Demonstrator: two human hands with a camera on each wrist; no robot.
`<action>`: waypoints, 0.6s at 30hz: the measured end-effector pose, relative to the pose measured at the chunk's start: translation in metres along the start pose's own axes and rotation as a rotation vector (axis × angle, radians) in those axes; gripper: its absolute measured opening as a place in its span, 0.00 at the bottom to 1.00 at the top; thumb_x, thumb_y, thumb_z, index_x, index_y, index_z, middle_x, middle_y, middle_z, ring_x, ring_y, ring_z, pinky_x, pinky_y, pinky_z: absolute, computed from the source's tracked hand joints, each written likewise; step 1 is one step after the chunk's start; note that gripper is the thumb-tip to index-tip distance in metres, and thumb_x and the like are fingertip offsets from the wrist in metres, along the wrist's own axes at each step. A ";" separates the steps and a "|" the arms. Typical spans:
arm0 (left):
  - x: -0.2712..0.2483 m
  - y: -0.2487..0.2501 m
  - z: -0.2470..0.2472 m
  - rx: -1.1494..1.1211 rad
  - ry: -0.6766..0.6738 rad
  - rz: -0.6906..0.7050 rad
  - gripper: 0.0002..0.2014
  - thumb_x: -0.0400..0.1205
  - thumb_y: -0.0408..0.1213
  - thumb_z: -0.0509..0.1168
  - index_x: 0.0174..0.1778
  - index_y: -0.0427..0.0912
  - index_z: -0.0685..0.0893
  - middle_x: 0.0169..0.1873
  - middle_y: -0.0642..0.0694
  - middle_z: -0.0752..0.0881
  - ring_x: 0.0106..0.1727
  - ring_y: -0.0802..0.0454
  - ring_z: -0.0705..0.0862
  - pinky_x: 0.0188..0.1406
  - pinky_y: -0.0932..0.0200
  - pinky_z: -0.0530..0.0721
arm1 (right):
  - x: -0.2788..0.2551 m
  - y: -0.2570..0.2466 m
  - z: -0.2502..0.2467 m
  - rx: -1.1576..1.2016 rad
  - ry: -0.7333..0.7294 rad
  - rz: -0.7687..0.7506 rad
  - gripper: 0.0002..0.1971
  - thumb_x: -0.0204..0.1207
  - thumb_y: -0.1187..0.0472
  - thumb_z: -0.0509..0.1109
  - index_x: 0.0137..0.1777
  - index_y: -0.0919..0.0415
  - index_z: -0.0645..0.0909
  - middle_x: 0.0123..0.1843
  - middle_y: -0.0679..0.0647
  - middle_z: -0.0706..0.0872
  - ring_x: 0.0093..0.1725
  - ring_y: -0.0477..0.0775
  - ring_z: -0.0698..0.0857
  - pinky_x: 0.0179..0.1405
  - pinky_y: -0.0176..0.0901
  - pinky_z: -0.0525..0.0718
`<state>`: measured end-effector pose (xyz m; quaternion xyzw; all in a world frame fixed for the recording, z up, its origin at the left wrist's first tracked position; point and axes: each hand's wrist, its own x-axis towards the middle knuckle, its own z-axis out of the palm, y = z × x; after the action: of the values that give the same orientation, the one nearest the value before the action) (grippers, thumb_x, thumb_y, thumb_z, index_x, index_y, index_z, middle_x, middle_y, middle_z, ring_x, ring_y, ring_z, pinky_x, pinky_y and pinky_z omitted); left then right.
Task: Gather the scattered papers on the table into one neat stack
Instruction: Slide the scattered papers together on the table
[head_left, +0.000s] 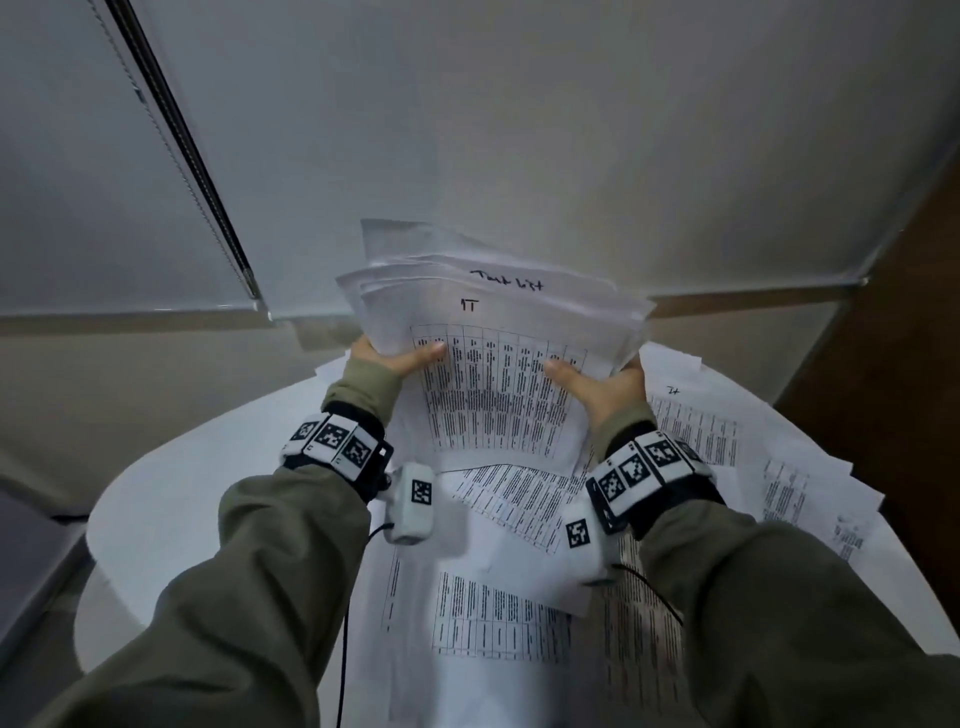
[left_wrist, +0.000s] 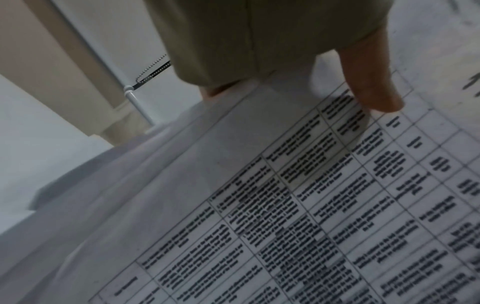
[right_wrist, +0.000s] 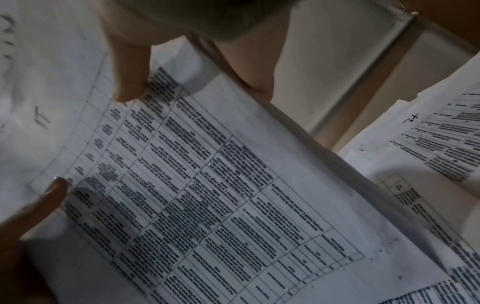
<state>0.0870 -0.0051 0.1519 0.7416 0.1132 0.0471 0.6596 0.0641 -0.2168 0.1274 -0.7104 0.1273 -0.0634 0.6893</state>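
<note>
I hold a bundle of printed sheets (head_left: 498, 364) tilted up off the table, its far edges fanned and uneven. My left hand (head_left: 400, 361) grips its left edge, thumb (left_wrist: 371, 88) pressed on the top sheet's table grid (left_wrist: 285, 205). My right hand (head_left: 602, 387) grips the right edge, thumb (right_wrist: 132, 82) on the same top sheet (right_wrist: 207, 185); the fingers of both hands are hidden behind the bundle. Loose sheets lie below and to the right: one near me (head_left: 498, 618), one marked by hand (head_left: 696, 421) (right_wrist: 441, 144), others at the far right (head_left: 800, 493).
The white round table (head_left: 156, 519) has a bare left part. Behind it hang roller blinds with a bead chain (head_left: 171, 135) above a beige sill (head_left: 130, 332). A brown panel (head_left: 909, 364) stands at the right. Some sheets overhang the table's right rim.
</note>
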 end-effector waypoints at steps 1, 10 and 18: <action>-0.001 0.002 0.002 -0.003 -0.019 0.001 0.39 0.64 0.40 0.79 0.68 0.32 0.72 0.50 0.46 0.83 0.58 0.46 0.79 0.68 0.53 0.74 | 0.002 -0.001 0.003 0.010 0.002 0.006 0.57 0.42 0.36 0.83 0.72 0.58 0.67 0.67 0.52 0.80 0.68 0.56 0.77 0.73 0.57 0.70; -0.012 -0.029 0.006 0.075 0.043 -0.179 0.36 0.74 0.33 0.73 0.75 0.32 0.65 0.70 0.35 0.77 0.71 0.40 0.75 0.72 0.51 0.70 | 0.012 0.010 0.004 -0.114 -0.036 0.008 0.18 0.72 0.50 0.73 0.59 0.54 0.80 0.52 0.49 0.87 0.57 0.57 0.85 0.65 0.56 0.79; -0.013 -0.055 0.012 0.122 -0.027 -0.149 0.23 0.75 0.36 0.72 0.65 0.34 0.77 0.50 0.42 0.82 0.52 0.46 0.79 0.67 0.47 0.78 | 0.017 0.017 -0.004 -0.143 -0.103 0.032 0.34 0.72 0.42 0.70 0.74 0.57 0.66 0.63 0.50 0.80 0.62 0.54 0.80 0.71 0.56 0.72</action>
<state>0.0712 -0.0137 0.0973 0.7706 0.1619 -0.0190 0.6161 0.0781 -0.2252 0.1095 -0.7579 0.1073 -0.0067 0.6435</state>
